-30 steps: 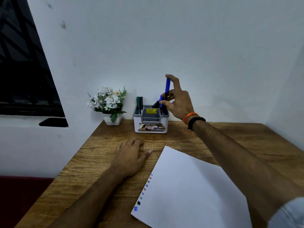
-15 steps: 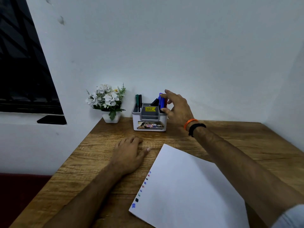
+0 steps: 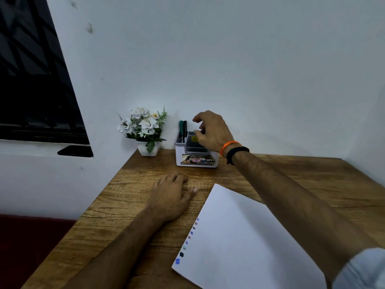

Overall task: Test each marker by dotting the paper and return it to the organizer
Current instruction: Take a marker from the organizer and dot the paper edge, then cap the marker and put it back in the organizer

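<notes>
A white and grey organizer (image 3: 195,162) stands on the wooden table (image 3: 308,174) against the wall. A green and a black marker (image 3: 182,128) stand upright in its left compartment. My right hand (image 3: 213,133) hovers over the organizer's right side and hides the markers there. Its thumb and a fingertip pinch the top of a dark marker (image 3: 202,131) that barely shows. The white paper (image 3: 250,236) lies near me, with a row of several coloured dots (image 3: 188,240) along its left edge. My left hand (image 3: 170,195) rests flat on the table left of the paper, holding nothing.
A small white pot of white flowers (image 3: 145,130) stands left of the organizer at the table's back corner. A dark window (image 3: 35,90) fills the left wall. The table's left edge (image 3: 100,197) runs close to my left arm.
My right hand lowered the blue marker into the organizer and let it go. It then shifted left over the organizer and closed its fingertips on a dark marker. The left hand stayed still.
</notes>
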A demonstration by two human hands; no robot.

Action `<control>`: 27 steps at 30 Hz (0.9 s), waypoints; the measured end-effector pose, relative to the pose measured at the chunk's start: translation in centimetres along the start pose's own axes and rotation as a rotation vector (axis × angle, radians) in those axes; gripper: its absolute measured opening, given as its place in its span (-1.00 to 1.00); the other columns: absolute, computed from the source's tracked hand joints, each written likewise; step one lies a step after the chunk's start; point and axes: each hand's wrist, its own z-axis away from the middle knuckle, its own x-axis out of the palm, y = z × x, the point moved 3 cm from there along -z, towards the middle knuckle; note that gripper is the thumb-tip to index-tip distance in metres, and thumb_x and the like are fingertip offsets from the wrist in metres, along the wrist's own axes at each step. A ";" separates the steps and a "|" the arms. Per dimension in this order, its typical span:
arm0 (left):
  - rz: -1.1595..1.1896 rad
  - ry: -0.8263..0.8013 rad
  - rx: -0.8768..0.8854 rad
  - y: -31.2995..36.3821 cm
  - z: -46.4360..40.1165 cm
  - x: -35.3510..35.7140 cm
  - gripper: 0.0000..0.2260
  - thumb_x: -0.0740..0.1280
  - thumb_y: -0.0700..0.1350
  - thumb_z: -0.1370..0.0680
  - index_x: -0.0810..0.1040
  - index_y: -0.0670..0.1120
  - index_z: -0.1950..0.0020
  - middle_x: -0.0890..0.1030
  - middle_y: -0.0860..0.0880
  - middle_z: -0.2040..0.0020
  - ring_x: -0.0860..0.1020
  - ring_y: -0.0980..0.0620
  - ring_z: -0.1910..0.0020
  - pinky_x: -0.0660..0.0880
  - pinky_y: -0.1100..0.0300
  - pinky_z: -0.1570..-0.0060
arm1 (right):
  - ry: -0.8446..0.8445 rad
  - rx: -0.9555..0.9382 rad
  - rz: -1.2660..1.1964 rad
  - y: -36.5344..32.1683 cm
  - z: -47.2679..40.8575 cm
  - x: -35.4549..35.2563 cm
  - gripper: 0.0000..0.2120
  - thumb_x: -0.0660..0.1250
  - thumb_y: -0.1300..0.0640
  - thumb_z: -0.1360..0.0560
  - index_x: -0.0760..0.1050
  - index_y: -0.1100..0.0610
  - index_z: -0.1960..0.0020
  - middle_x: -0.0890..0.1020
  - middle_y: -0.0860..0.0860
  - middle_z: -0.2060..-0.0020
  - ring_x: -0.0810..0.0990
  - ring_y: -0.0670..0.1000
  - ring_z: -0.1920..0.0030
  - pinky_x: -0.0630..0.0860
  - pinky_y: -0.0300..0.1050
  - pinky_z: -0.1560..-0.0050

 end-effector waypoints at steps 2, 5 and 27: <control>0.000 0.004 0.002 0.0 0.0 -0.1 -0.48 0.07 0.32 -0.57 0.37 0.06 -0.40 0.40 0.03 -0.41 0.32 0.01 -0.39 0.24 -0.07 -0.41 | -0.079 0.041 0.031 -0.4 -0.9 1.1 -0.63 0.36 0.22 -0.46 0.50 0.20 -0.27 0.58 0.13 -0.14 0.57 0.11 -0.11 0.51 0.04 -0.20; -0.001 0.011 -0.004 0.0 0.0 -0.2 -0.47 0.07 0.32 -0.57 0.37 0.05 -0.41 0.39 0.02 -0.42 0.30 0.00 -0.41 0.22 -0.05 -0.42 | -0.176 0.055 0.109 -1.0 -2.3 2.5 -0.60 0.32 0.24 -0.47 0.48 0.24 -0.30 0.54 0.19 -0.16 0.53 0.17 -0.16 0.49 0.04 -0.22; -0.015 -0.001 -0.010 0.1 0.1 -0.2 -0.46 0.07 0.31 -0.57 0.35 0.03 -0.44 0.34 0.01 -0.46 0.25 -0.01 -0.45 0.14 -0.04 -0.46 | -0.222 0.198 0.029 -0.5 -5.5 4.1 -0.49 0.54 0.14 -0.38 0.38 0.15 -0.22 0.54 0.17 -0.13 0.54 0.16 -0.13 0.54 -0.01 -0.11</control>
